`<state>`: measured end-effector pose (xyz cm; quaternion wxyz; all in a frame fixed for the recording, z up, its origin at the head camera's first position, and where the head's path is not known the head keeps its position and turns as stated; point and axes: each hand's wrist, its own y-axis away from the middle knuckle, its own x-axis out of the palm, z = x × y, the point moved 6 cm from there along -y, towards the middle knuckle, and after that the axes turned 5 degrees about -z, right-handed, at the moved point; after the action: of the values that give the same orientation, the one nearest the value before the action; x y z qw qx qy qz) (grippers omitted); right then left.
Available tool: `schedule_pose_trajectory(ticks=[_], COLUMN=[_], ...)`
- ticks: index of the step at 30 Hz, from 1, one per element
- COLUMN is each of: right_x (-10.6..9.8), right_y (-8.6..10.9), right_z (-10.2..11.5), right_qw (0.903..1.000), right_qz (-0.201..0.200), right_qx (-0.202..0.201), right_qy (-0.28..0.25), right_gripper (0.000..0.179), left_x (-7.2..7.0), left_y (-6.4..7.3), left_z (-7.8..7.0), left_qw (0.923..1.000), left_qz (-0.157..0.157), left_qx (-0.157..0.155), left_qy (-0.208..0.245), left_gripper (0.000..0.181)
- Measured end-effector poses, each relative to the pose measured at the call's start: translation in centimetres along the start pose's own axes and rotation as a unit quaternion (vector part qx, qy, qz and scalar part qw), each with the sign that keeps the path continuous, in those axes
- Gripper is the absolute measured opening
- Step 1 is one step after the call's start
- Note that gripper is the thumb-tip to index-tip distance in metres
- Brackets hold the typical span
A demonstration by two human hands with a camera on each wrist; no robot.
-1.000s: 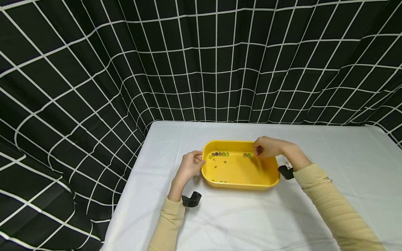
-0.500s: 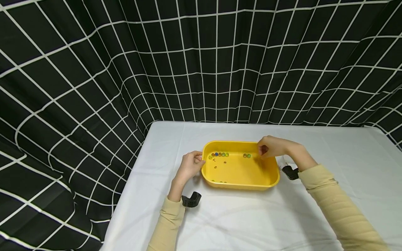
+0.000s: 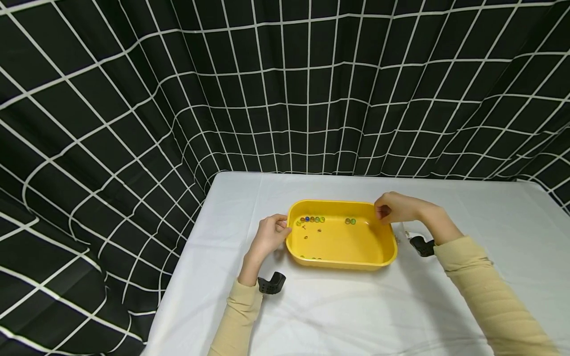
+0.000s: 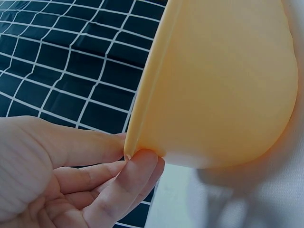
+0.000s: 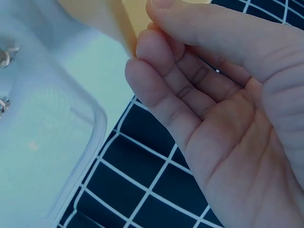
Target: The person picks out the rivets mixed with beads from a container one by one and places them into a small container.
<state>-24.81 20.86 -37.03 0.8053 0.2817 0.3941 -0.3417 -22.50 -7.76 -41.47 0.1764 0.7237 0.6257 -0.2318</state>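
Note:
A shallow yellow tray [image 3: 340, 242] lies on the white-covered table. My left hand [image 3: 270, 233] pinches its left rim, thumb on the inner side and fingers outside, as the left wrist view shows. My right hand [image 3: 395, 206] is at the far right corner, fingers curled with the thumb close above them; in the right wrist view its fingertips [image 5: 147, 78] overlap the tray's edge. Whether they hold anything I cannot tell. Several coloured glass marbles [image 3: 312, 218] line the far left side, and a pair of marbles [image 3: 350, 221] sits right of them.
Small brass-coloured bits [image 3: 306, 237] lie scattered on the tray's left floor. More marbles [image 3: 316, 258] show partly behind the near wall. Right of the tray is a clear plastic container [image 5: 97, 123] with shiny metal pieces [image 5: 5, 58]. A black gridded curtain [image 3: 311, 99] hangs behind the table.
My right hand has moved rightward along the tray's far side, from over its inside to the far right corner. The left hand, tray and marbles stay where they were.

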Motion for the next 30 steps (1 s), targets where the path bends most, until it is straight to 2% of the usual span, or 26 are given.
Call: schedule_pose_trajectory(ticks=[4,11,21,30], right_x=[-0.1,-0.5,-1.2,-1.5], right_y=[0.5,1.4,3.0,3.8], right_z=[-0.3,-1.0,-2.1,-2.7], right_qw=[0.9999,0.9997,0.9993,0.9991], right_qz=[-0.003,-0.006,-0.014,-0.017], right_qx=[-0.004,0.014,0.032,0.036], right_qy=[-0.009,-0.019,-0.009,-0.011], right_gripper=[0.014,0.015,0.015,0.015], left_x=[0.1,0.1,0.2,0.1], left_y=[-0.1,0.0,0.0,-0.1], left_z=[0.1,0.1,0.1,0.2], left_qw=[1.0,1.0,1.0,1.0], left_qz=[0.002,0.004,0.001,0.001], left_qx=[-0.001,-0.003,0.005,-0.003], left_qy=[0.0,0.002,0.004,0.007], left_gripper=[0.034,0.035,0.035,0.035])
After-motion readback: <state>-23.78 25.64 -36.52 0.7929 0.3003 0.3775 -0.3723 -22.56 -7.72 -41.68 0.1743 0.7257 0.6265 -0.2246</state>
